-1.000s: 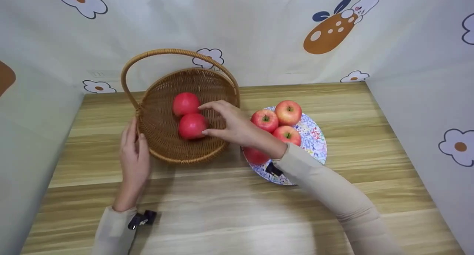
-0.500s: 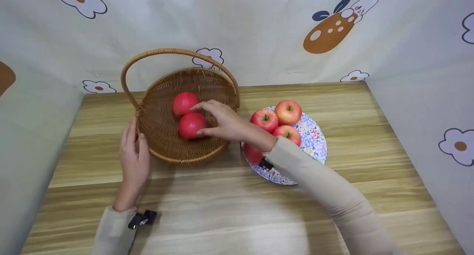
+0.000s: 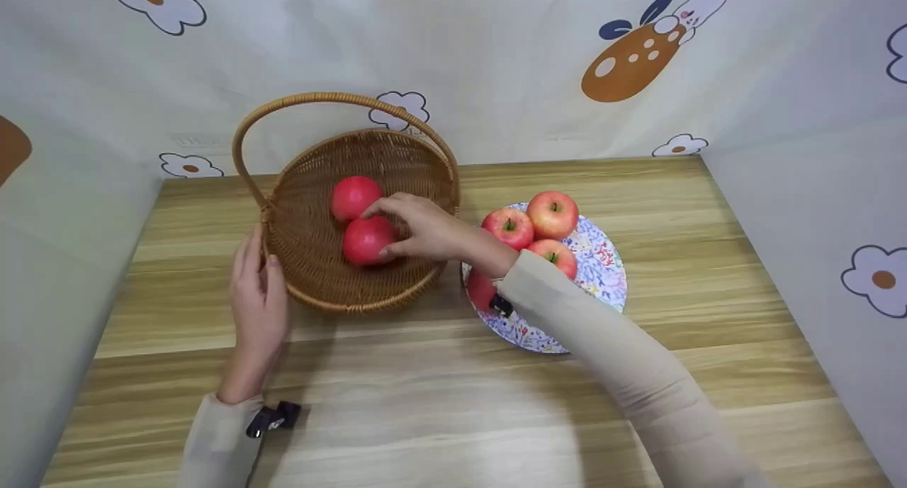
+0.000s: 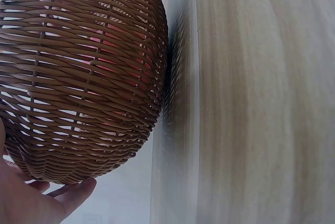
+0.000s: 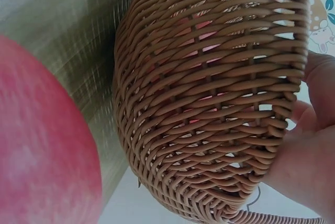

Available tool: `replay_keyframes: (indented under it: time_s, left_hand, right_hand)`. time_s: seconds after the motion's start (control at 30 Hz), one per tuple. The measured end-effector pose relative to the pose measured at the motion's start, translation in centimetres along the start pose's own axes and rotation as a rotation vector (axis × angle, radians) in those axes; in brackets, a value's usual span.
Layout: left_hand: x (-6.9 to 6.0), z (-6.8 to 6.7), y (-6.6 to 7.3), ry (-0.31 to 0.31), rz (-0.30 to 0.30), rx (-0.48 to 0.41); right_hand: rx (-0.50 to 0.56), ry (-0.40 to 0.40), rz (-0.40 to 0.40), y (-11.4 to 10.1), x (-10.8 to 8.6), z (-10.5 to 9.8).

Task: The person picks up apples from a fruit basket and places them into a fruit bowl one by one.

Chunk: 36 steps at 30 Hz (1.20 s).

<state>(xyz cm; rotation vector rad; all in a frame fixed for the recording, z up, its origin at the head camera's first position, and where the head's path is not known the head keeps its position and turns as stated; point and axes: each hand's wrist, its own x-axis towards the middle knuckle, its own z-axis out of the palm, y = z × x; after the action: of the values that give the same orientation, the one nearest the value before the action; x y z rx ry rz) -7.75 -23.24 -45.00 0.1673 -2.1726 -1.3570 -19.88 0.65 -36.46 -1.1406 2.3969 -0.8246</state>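
Note:
A wicker basket (image 3: 305, 275) with a tall arched handle stands on the table at left of centre. Two smooth red apples lie in it, a back apple (image 3: 354, 194) and a front apple (image 3: 365, 241), close together. My right hand (image 3: 425, 227) reaches over the basket's right rim, its fingers and thumb curled about the front apple. Against the basket's left outer side rests my left hand (image 3: 258, 300). In the left wrist view, fingertips (image 4: 76, 195) touch the woven wall. The right wrist view shows the weave hiding most of the right hand's fingers.
To the right, a round flower-patterned plate (image 3: 602, 268) holds several apples (image 3: 553, 215), one partly under the right forearm. A large apple (image 5: 44, 140) is close in the right wrist view. Patterned cloth walls (image 3: 510, 70) enclose the wooden table (image 3: 397, 403).
My right hand has moved left and farther over the front apple, its fingers and thumb closing around it. The left hand, basket and apples stay put.

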Motion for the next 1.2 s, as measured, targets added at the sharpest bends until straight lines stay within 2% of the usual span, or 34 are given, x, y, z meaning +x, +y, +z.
replay_keyframes:
  time_s: [0.23,0.47,0.7,0.87,1.2]
  left_hand:
    - [0.0,0.0,-0.1,0.001,0.002,-0.002]
    - [0.1,0.0,-0.1,-0.001,0.001,-0.001]
    - [0.1,0.0,-0.1,0.013,0.035,0.017]
    - [0.1,0.0,-0.2,0.011,0.030,0.018]
    - [0.0,0.0,-0.3,0.004,0.025,0.011]
  right_hand:
    - [-0.059,-0.053,-0.027,0.2,0.9,-0.2]
    - [-0.074,-0.093,-0.045,0.5,1.6,-0.1]
    - [-0.100,-0.128,-0.068,0.7,2.3,0.2]
    - [-0.125,-0.164,-0.072,0.7,2.5,0.2]
    - [-0.142,-0.218,-0.029,0.6,2.8,0.6]
